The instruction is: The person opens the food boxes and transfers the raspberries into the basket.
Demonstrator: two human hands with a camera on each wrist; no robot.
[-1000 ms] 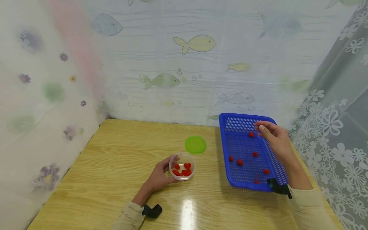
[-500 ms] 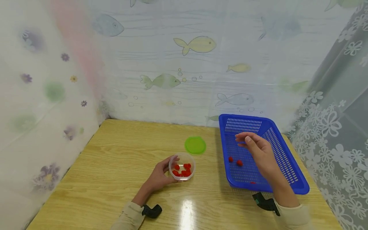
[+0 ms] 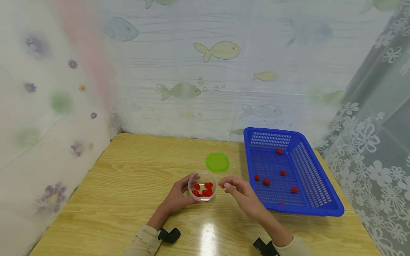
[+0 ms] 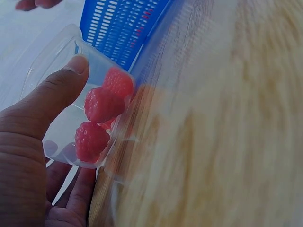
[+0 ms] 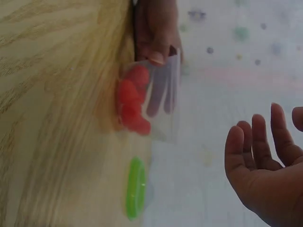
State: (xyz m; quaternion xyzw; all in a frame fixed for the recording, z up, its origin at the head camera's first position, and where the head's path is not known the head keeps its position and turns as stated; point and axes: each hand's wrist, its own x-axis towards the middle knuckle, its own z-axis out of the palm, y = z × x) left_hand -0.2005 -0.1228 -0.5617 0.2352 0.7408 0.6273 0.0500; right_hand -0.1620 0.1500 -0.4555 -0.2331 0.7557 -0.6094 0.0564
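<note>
In the head view my left hand (image 3: 178,196) holds a clear plastic tub (image 3: 203,201) on the table from its left side. Several red raspberries (image 3: 207,192) lie in its bottom; the left wrist view shows my thumb (image 4: 61,90) along the tub's wall. My right hand (image 3: 245,195) hovers just right of the tub, apart from it. Its fingers are loosely bent, and the right wrist view shows nothing between index finger and thumb. A blue perforated basket (image 3: 323,174) with several scattered raspberries (image 3: 267,181) stands to the right.
A green lid (image 3: 217,162) lies flat on the wooden table (image 3: 144,160) behind the tub. The basket reaches close to the table's right edge. Patterned curtains (image 3: 205,71) hang behind and at both sides.
My right hand has moved left, from over the basket's far right to beside the tub, uncovering the basket's raspberries. The left hand and tub have stayed in place.
</note>
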